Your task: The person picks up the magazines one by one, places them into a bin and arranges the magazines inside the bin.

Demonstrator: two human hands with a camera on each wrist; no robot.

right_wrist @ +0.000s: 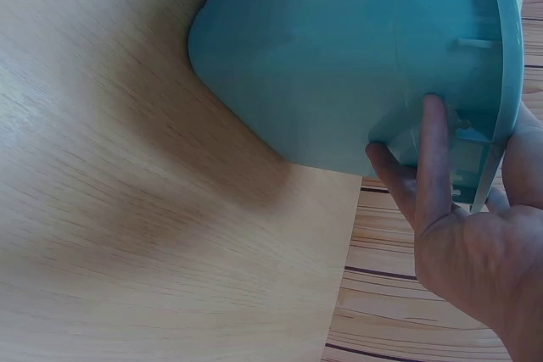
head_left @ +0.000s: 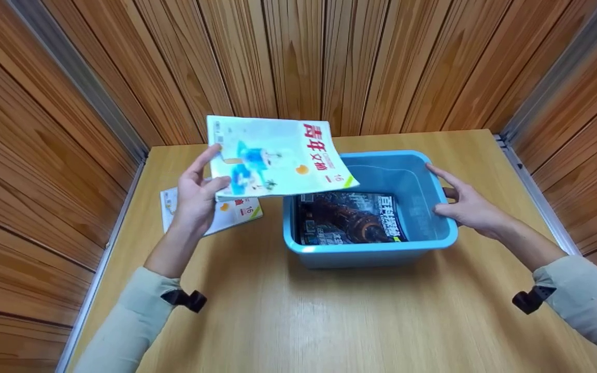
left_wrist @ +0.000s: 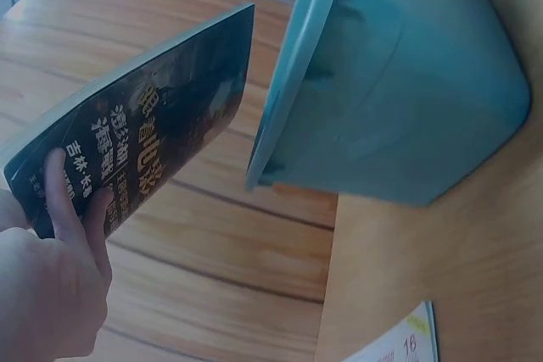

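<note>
Nearest to us we note two pale sleeves coming in from the near edge of the wooden bench (head_left: 298,321), each with a black clip at the wrist.

Left hand (head_left: 195,199): raised over the left part of the bench, fingers curled around the near left edge of a magazine (head_left: 278,155), thumb on the upper cover. The magazine is held up off the bench, tilted, its far right corner hanging over the left rim of the bin. In the left wrist view we see its dark underside (left_wrist: 144,137) with pale lettering, and fingers (left_wrist: 72,201) pressed against it.

Under that hand, flat on the bench, lies a second magazine (head_left: 226,211) with a light cover, partly hidden by the hand and the raised one. It sits just left of the bin.

Blue plastic bin (head_left: 376,248): at the middle of the bench, slightly right. Inside it, flat on the bottom, a dark-covered magazine (head_left: 347,217) toward the bin's left side.

Right hand (head_left: 467,204): at the bin's right wall, fingers spread and nearly straight, touching the rim and outer side. The right wrist view shows fingers (right_wrist: 433,158) laid against the outer wall (right_wrist: 339,57), with the thumb over the rim.

Farthest, wood-panelled walls (head_left: 298,57) close in the bench on three sides.
</note>
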